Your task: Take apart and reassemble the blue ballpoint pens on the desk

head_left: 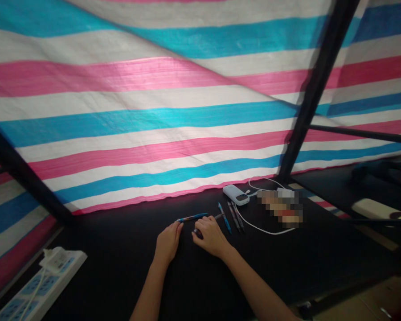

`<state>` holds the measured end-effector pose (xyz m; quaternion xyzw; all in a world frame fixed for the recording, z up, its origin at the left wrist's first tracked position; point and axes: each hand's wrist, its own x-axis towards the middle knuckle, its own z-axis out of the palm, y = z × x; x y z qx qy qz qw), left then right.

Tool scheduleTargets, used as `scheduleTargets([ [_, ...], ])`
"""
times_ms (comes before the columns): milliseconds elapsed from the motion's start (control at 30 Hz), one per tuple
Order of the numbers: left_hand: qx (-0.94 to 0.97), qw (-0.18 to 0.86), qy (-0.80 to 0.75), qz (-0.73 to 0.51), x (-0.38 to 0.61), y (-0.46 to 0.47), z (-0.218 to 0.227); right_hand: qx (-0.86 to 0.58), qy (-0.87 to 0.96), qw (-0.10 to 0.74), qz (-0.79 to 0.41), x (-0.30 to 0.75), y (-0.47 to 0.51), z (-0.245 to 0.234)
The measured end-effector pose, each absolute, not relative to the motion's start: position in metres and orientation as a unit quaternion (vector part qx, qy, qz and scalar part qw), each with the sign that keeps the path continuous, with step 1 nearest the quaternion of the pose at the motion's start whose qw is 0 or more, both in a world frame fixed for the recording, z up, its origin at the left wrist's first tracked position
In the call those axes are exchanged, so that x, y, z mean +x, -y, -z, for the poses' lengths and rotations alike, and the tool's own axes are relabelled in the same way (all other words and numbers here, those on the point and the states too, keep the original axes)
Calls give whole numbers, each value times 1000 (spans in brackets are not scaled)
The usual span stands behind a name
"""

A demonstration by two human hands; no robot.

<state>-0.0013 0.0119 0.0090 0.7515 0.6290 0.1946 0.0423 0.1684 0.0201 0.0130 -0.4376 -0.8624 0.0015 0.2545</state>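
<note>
A blue pen (193,217) lies slanted before me on the black tabletop. My left hand (168,242) is closed, with its fingertips pinching the pen's left end. To its right, my right hand (211,235) curls round a dark pen (198,232). One dark end shows below the fingers and a thin greyish part pokes out beyond them; the middle is hidden by the hand. Just right of that hand lie another blue pen (225,218) and two dark pens (238,217), roughly side by side.
Behind the pens sits a white power bank (236,195) with a white cable (270,232) looping right, beside a pixelated patch. A white power strip (58,278) with a plug stands at lower left. Black metal posts (307,102) and a striped sheet (153,125) bound the table (113,258).
</note>
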Motion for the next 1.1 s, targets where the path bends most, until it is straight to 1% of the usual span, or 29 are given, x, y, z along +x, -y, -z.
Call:
scheduleTargets([
  [167, 791, 80, -566, -216, 2, -8, -10, -408, 879, 246, -32, 163, -19, -8],
  [300, 798, 82, -558, -214, 3, -7, -9, -401, 880, 249, -58, 163, -19, -5],
  [433, 806, 63, -553, -200, 2, -9, -5, -390, 883, 251, -68, 163, -17, -4],
  [533, 794, 16, -579, -186, 0, -11, -4, -392, 879, 267, -51, 165, -19, -4],
  [600, 766, -29, -622, -157, -4, -13, -4, -426, 859, 284, -18, 169, -24, -4],
  [700, 719, -81, -680, -116, -10, -16, -4, -534, 788, 302, 43, 180, -33, -5],
  [800, 701, -87, -701, -96, -13, -18, -2, -652, 693, 292, 92, 196, -39, -5],
  [867, 696, -85, -708, -87, -13, -18, -2, -702, 649, 271, 111, 206, -40, -4],
  [967, 696, -88, -708, -81, -12, -17, -2, -729, 633, 239, 108, 213, -40, -3],
  [1100, 701, -81, -704, -80, -10, -18, -2, -724, 650, 212, 84, 207, -41, -1],
])
